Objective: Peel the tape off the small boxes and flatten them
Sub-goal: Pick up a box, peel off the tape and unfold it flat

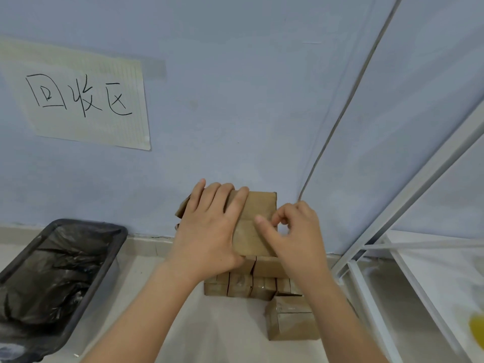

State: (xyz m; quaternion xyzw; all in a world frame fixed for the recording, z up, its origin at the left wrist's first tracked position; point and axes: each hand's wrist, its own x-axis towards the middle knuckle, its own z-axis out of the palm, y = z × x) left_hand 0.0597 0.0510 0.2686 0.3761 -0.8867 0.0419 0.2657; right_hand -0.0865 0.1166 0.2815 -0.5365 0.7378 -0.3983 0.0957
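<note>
In the middle of the frame, a little below centre, a person holds a small brown box [255, 218] up in front of a pale blue wall [235, 100]. The left hand [209, 229] lies over the box's left side, fingers straight and spread across the cardboard with the thumb under its lower edge, so it grips the box. The right hand [293, 229] is at the box's right edge, its fingers curled in a pinch with the fingertips against the cardboard; whether any tape is caught between them is too small to tell. The two hands are close together, both on the box. Directly below the box, partly hidden by the wrists, a row of further boxes [241, 285] stands on the light floor [209, 331] against the wall, their faces glossy with tape. One more lone box [290, 320] sits just in front of that row, toward the lower right. At the lower left stands a dark bin [110, 258] lined with a black bag [52, 273]. In the upper left a sheet of paper [86, 100] with handwritten characters is taped to the wall. Along the right edge runs a white rack [408, 205], and a blurred yellow thing [476, 328] shows at its lower right.
</note>
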